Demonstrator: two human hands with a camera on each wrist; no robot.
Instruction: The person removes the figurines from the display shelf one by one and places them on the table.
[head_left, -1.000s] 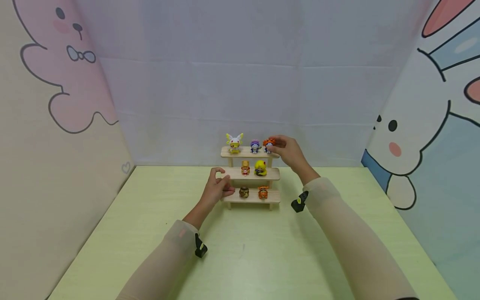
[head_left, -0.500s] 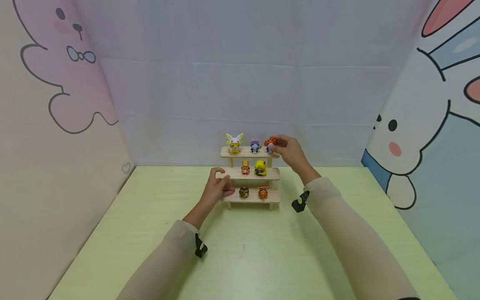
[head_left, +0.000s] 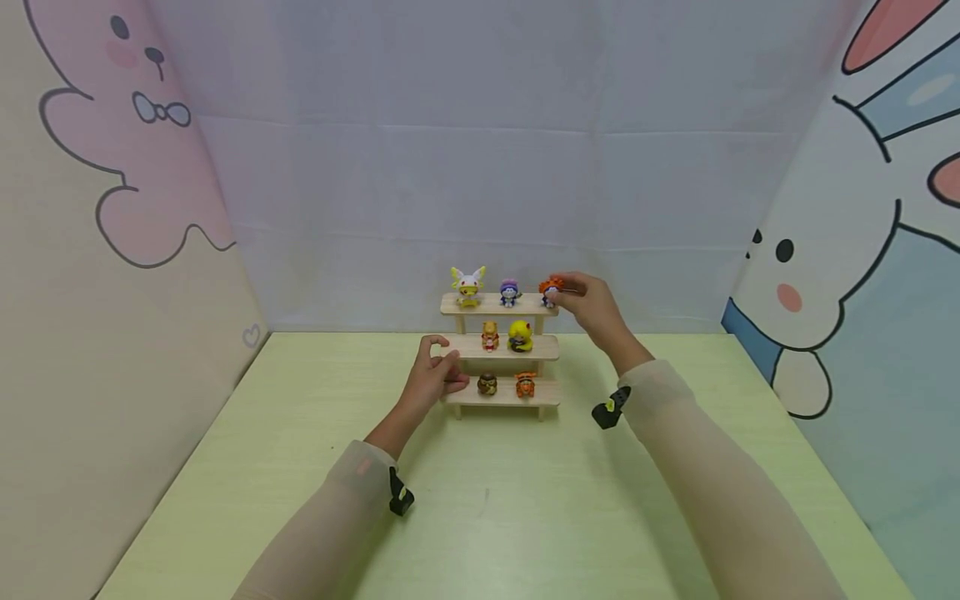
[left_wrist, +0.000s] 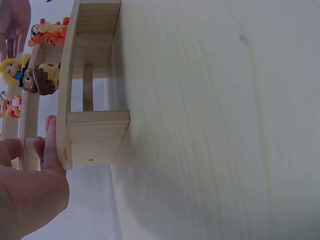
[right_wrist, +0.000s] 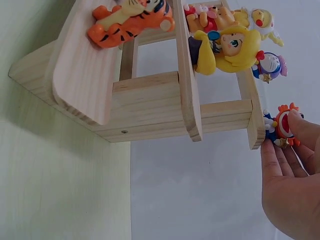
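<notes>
A three-tier wooden display stand [head_left: 499, 347] holds small toy figurines. At the right end of its top tier, my right hand [head_left: 596, 308] pinches a figurine with an orange frilled head and blue body [right_wrist: 284, 125] between thumb and fingers; it stands at the tier's edge. My left hand [head_left: 431, 375] grips the left end of the stand, fingers around the tier edges. Also on the top tier are a purple-hatted figurine [head_left: 510, 292] and a white-eared yellow one [head_left: 468, 287]. The middle tier bears a yellow-haired figurine [right_wrist: 232, 47] and a bear figurine [head_left: 490, 335].
On the bottom tier sit a brown owl figurine [left_wrist: 46, 80] and an orange tiger figurine [right_wrist: 132, 22]. The stand rests on a pale green table [head_left: 487, 517] near its back edge. A white curtain [head_left: 480, 167] hangs behind, with cartoon-printed panels [head_left: 840, 292] at the sides.
My right hand has slid the orange-headed figurine rightward along the top tier, away from the purple-hatted one. The left hand has stayed on the stand.
</notes>
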